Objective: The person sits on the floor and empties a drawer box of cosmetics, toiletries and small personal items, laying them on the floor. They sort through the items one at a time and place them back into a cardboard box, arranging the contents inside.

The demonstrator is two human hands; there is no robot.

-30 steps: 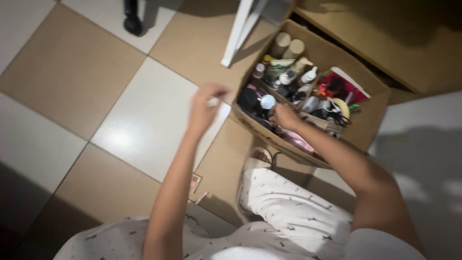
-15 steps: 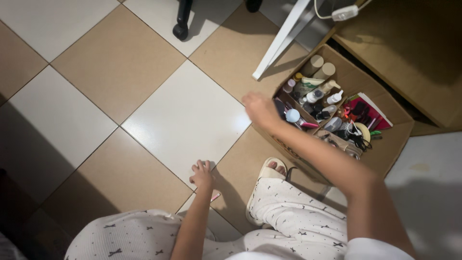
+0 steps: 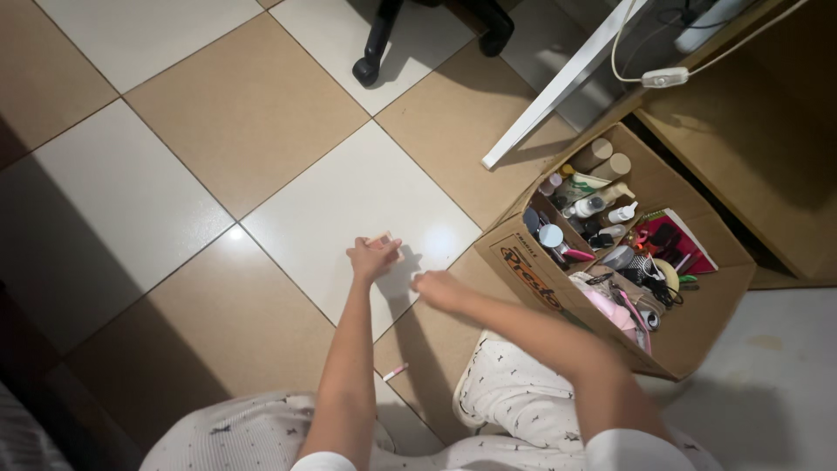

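The left hand (image 3: 373, 259) is seen at the centre of the frame, at the end of a bare forearm stretched straight up from the lower edge. Its fingers are curled around a small peach-coloured object (image 3: 384, 241), which is held low over a white floor tile (image 3: 349, 196); what kind of object it is cannot be told. The right hand (image 3: 436, 288) is placed just to the right of it and slightly lower, with the arm bent in from the lower right. It is blurred, nothing is seen in it, and whether it is slack or clenched cannot be told. The two hands are kept close together but apart.

A cardboard box (image 3: 558, 288) is set at the right of the frame, near the right hand, and is filled with bottles, tubes and other small items. A small pink stick (image 3: 394, 372) is seen on the floor beside the left forearm. Patterned white trousers (image 3: 514, 392) are visible along the bottom edge. A chair castor (image 3: 366, 70) is seen at the upper middle.
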